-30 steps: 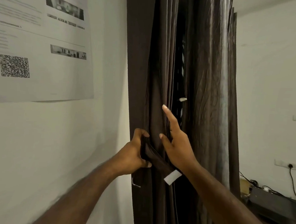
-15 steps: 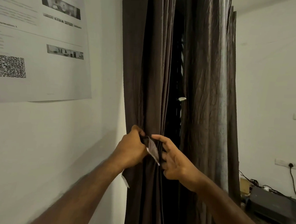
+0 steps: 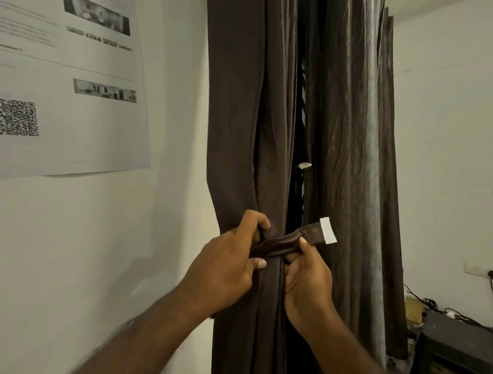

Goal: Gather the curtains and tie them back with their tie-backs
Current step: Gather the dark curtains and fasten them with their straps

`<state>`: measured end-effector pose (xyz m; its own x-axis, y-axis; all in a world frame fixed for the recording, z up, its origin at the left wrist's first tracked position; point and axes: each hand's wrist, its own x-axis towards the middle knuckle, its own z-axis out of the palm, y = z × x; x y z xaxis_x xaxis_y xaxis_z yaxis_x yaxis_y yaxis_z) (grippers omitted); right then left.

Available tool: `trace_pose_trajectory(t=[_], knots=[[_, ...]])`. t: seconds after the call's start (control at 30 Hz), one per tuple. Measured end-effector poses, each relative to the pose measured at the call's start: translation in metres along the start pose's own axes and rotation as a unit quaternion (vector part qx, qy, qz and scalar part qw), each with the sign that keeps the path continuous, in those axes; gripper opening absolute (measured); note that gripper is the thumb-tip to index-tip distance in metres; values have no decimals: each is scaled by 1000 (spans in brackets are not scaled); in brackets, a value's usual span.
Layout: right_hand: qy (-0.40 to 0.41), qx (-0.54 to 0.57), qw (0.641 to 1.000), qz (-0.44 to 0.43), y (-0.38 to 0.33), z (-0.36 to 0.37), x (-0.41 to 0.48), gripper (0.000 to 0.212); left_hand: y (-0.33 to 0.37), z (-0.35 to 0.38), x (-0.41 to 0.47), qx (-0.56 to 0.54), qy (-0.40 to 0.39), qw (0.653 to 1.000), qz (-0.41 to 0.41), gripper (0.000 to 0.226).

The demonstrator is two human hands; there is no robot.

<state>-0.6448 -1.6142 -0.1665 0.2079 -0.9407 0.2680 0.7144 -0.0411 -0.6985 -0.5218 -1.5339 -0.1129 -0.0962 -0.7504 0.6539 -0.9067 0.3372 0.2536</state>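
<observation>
A dark brown curtain (image 3: 237,133) hangs in the corner, its left panel pinched in at waist height. A second, shinier panel (image 3: 356,136) hangs loose to its right. A brown fabric tie-back (image 3: 285,242) with a white end patch (image 3: 328,230) lies across the front of the gathered left panel. My left hand (image 3: 228,261) grips the tie-back's left part against the curtain. My right hand (image 3: 306,275) pinches the strap near its free end, thumb on top. The tie-back's far side behind the curtain is hidden.
A printed sheet (image 3: 66,80) with a QR code is stuck to the white wall on the left. A black stool (image 3: 458,347) with cables stands at the lower right, below a wall socket (image 3: 487,272). A small white tag (image 3: 304,165) shows between the two panels.
The strap, folded between my hands half a second ago, is now drawn out to the right across the curtain, white end showing. My right hand has closed on it.
</observation>
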Motion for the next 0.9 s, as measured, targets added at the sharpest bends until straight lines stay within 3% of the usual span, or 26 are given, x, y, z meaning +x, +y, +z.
trace_pose_trajectory(t=[0.1,0.2,0.4,0.57,0.63,0.73,0.9], knots=[[13,5,998,62,0,-2,3,44,0,-3,-2,-50,-28,998,-1,62],[-39,-21,991,129,-3,-3,9,48,-4,-11,-1,-92,-65,994,-13,62],[-107,-36,978,175,-9,7,23,56,13,-9,4,-123,-97,987,20,56],[-137,1,970,203,-14,15,22,54,4,-30,5,-295,-167,939,-55,44],[-129,2,970,208,-14,14,22,56,-12,-46,3,-326,-134,931,-95,29],[-109,-10,973,201,-15,15,23,48,-40,-52,6,-265,-18,955,-131,13],[-81,-51,974,206,-8,28,20,43,-56,-12,14,-251,90,949,-166,19]])
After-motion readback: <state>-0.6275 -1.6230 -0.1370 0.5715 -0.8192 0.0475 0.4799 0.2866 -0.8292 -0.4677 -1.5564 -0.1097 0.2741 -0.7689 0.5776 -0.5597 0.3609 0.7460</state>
